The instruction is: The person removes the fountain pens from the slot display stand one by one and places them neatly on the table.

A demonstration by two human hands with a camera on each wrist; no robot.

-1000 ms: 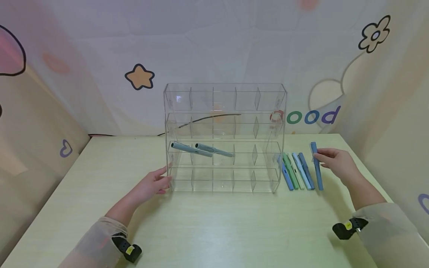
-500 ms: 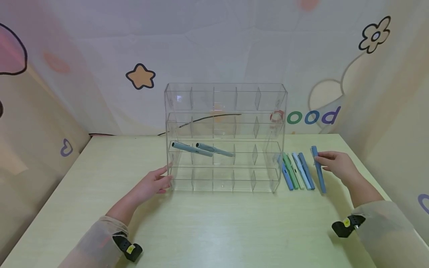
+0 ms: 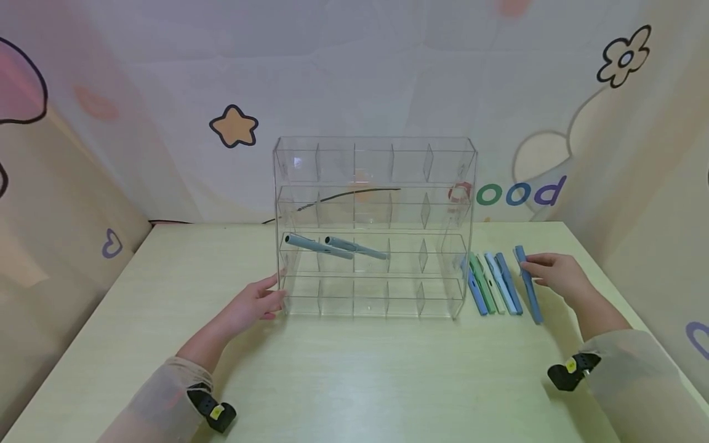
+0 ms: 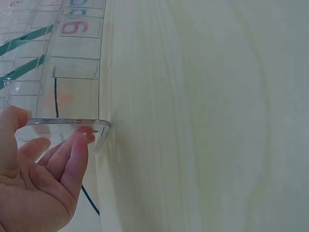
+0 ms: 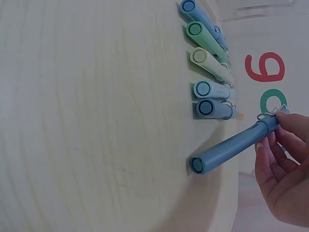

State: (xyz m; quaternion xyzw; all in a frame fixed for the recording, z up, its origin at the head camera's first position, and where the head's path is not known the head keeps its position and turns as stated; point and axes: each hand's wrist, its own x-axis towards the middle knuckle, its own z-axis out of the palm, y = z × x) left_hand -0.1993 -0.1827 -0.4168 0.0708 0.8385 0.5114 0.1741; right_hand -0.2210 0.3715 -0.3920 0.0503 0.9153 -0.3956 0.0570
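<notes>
In the head view a clear tiered pen rack [image 3: 370, 307] stands at mid-table. My left hand [image 3: 252, 303] holds its lower left side; the left wrist view shows the thumb on one side of the clear panel [image 4: 67, 121] and the fingers on the other. Off to the right, my right hand [image 3: 562, 275] pinches a blue capped pen [image 3: 528, 286] near its clip end. The pen's other end slants down close over the table in the right wrist view. Two grey-blue pens [image 3: 316, 245] lie across the rack's third tier from the top.
Between the rack and my right hand lies a row of several pens: a blue one [image 3: 476, 294], a green one [image 3: 483, 286], a pale green one [image 3: 496, 295], a light blue one [image 3: 500, 283] and a darker blue one [image 3: 509, 284]. A printed cloth [image 3: 376, 74] hangs behind the table.
My right hand has moved slightly toward me with the blue pen, whose lower end has shifted nearer and a little right. My left hand keeps its place on the rack.
</notes>
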